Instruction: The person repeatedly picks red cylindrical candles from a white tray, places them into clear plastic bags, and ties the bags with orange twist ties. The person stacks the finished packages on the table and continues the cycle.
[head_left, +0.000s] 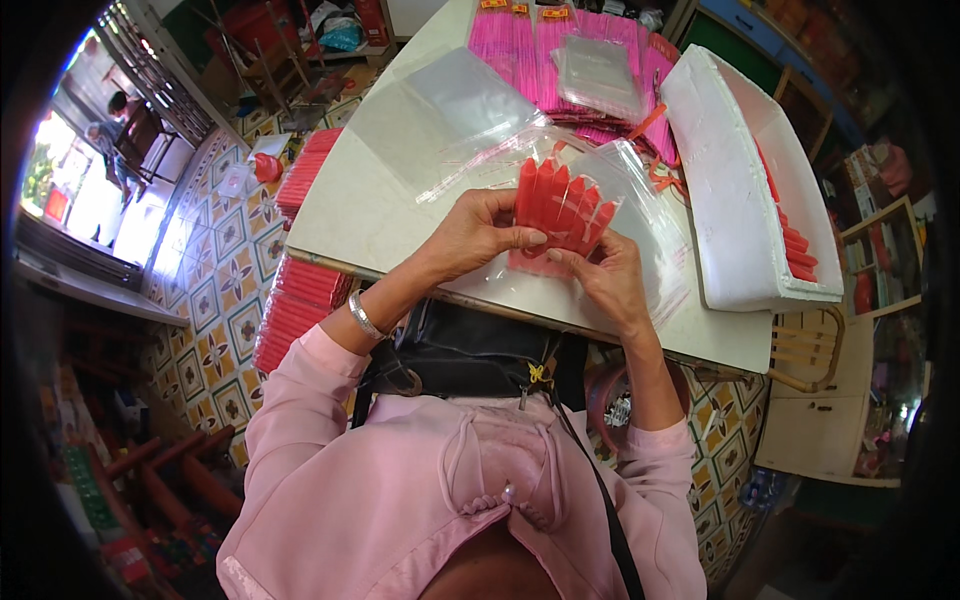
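Between my two hands is a row of several red candles, their pointed tips facing away from me. Clear plastic film seems to wrap them. My left hand grips the row's left side, thumb across the front. From the right, my right hand pinches its lower part, the thumb close to the left thumb. Clear plastic bags lie under and to the right of the candles. Beyond them a flat stack of larger clear bags is spread on the white table.
A white foam box at the table's right holds more red candles. Pink incense-stick packs lie at the back, under small clear bags. Red bundles stand left of the table. Two people are near the doorway.
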